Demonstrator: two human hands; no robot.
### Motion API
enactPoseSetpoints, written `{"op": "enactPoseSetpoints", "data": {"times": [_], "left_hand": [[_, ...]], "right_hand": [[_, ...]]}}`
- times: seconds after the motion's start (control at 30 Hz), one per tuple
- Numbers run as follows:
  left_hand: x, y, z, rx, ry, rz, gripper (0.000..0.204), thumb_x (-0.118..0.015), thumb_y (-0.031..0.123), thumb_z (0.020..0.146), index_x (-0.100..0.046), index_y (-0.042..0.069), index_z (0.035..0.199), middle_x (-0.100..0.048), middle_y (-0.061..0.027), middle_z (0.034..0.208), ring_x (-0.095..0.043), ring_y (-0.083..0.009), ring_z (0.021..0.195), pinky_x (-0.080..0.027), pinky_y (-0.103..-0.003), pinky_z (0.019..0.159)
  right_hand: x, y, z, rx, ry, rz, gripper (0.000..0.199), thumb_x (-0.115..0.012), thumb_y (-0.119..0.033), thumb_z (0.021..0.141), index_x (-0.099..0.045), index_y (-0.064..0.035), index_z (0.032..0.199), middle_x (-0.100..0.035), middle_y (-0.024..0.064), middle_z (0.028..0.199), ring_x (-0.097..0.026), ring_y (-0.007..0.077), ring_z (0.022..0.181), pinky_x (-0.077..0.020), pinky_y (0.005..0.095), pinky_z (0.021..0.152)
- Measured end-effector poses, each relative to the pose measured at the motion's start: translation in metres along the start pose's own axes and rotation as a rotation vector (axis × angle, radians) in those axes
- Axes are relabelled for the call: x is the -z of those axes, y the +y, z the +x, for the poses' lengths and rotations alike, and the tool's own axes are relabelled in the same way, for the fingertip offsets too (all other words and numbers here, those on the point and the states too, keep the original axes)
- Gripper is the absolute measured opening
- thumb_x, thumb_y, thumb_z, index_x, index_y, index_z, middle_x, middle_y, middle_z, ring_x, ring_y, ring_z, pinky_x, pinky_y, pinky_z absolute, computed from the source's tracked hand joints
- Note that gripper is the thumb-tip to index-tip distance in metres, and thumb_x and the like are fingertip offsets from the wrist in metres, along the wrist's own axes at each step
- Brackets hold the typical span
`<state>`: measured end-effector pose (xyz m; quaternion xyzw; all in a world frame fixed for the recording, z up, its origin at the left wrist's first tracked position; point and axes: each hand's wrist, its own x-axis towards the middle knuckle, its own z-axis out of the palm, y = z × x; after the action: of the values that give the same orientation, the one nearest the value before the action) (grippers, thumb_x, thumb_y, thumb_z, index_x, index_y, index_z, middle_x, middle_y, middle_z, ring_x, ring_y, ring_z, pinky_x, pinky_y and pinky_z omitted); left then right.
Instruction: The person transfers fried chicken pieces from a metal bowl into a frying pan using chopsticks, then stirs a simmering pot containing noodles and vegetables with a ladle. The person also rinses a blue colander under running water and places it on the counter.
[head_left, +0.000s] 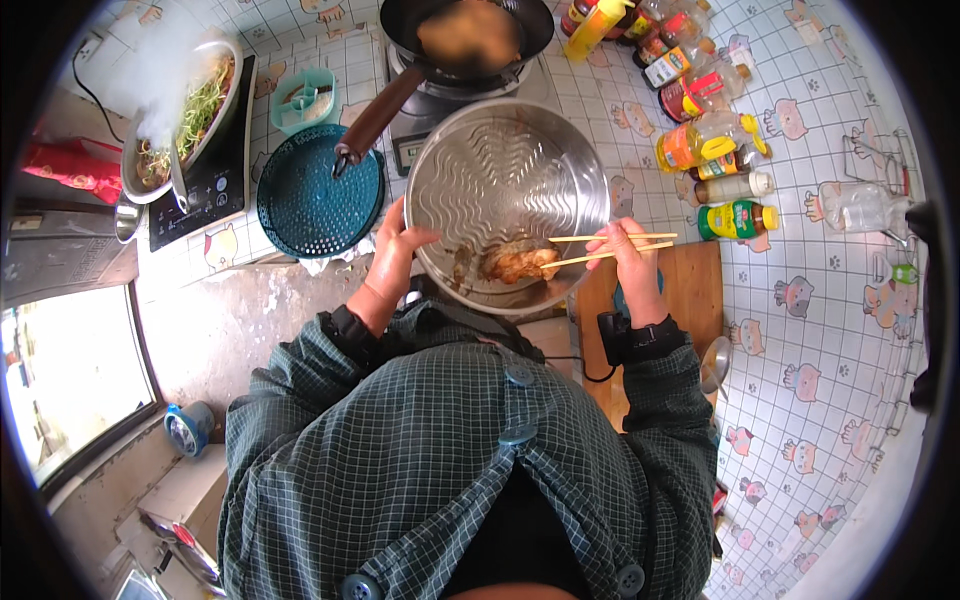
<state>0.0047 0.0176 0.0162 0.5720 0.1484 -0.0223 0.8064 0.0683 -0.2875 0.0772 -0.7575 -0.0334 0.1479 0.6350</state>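
A wide steel basin (505, 165) with a wavy-patterned bottom is tilted in front of me. My left hand (390, 262) is closed on its left rim, thumb over the edge. Between the fingers of my right hand (632, 262) is a pair of wooden chopsticks (576, 260), near the basin's right rim. Their tips reach a browned, sauce-coated piece of meat (522, 263) low in the basin. Some dark sauce is smeared beside the meat. Beyond the basin, a black wok (397, 22) on a stove holds golden-brown food (465, 38), which looks blurred.
The wok's brown handle (385, 115) points toward me, above a teal perforated basket (272, 195). At left, a steaming pan of shredded greens (205, 105) stands on an induction cooker (215, 195). Several sauce bottles (735, 220) line the right side, beyond a wooden board (690, 300).
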Motion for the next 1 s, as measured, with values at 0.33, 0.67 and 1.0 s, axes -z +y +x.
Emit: {"op": "enactPoseSetpoints", "data": {"times": [0.33,0.67,1.0], "left_hand": [[-0.003,0.000,-0.001,0.050,-0.064,0.014,0.073,-0.063,0.008,0.068,-0.035,-0.004,0.134,-0.059,-0.0136,0.104,-0.057,-0.0205,0.095,-0.045,-0.029,0.084],[-0.011,0.003,-0.002,0.074,-0.118,0.046,0.076,-0.067,0.006,0.066,-0.034,-0.005,0.134,-0.060,-0.0146,0.106,-0.057,-0.0205,0.096,-0.044,-0.030,0.087],[0.008,-0.013,0.004,0.106,-0.088,-0.052,0.074,-0.063,0.004,0.069,-0.031,-0.007,0.135,-0.059,-0.0161,0.110,-0.056,-0.0217,0.100,-0.043,-0.030,0.089]], "right_hand": [[0.007,-0.005,0.009,-0.050,-0.372,-0.050,0.022,-0.049,-0.017,0.095,-0.055,0.0013,0.084,-0.062,0.0110,0.074,-0.061,0.0168,0.061,-0.0505,0.0274,0.059],[-0.005,0.002,0.031,-0.391,-0.424,0.038,0.024,-0.048,-0.022,0.095,-0.055,-0.0001,0.087,-0.062,0.0120,0.073,-0.062,0.0194,0.055,-0.0503,0.0277,0.054],[0.000,-0.069,0.065,0.157,-0.343,0.105,0.025,-0.045,-0.019,0.096,-0.053,0.0023,0.086,-0.062,0.0150,0.075,-0.063,0.0205,0.059,-0.0523,0.0310,0.059]]}}
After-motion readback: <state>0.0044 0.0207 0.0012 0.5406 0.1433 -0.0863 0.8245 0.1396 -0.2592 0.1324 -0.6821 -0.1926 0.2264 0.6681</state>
